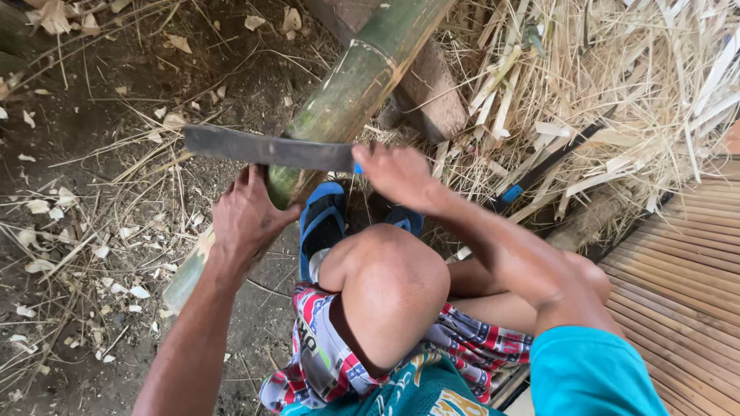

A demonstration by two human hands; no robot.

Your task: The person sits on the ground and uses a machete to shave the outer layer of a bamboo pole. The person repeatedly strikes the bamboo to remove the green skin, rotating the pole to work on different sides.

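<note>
Bamboo pole (351,92): thick, round, green with pale dry patches and a light node ring; laid on a slant from 12 o'clock down to 8 o'clock across the dirt floor (92,115), upper part resting on a wooden block (435,92), lower end pale near the left forearm.

Blade (262,148): long, flat, dark grey, broad; set crosswise on the pole at centre, tip toward 9 o'clock, handle end at 3 o'clock with a spot of blue showing.

Left hand (247,219): at 7 o'clock of the blade, wrapped around the pole just below the blade, thumb touching the stem.

Right hand (401,176): at 3 o'clock of the blade, clenched around the handle.

Blue sandals (322,219): on both feet, just beside the pole at centre.

Pile of pale bamboo strips and shavings (617,92): at 2 o'clock, well apart from the left hand.

Slatted bamboo platform (686,270): at 4 o'clock.

Checked shorts (324,354) and teal sleeve (586,370): at 6 o'clock.
</note>
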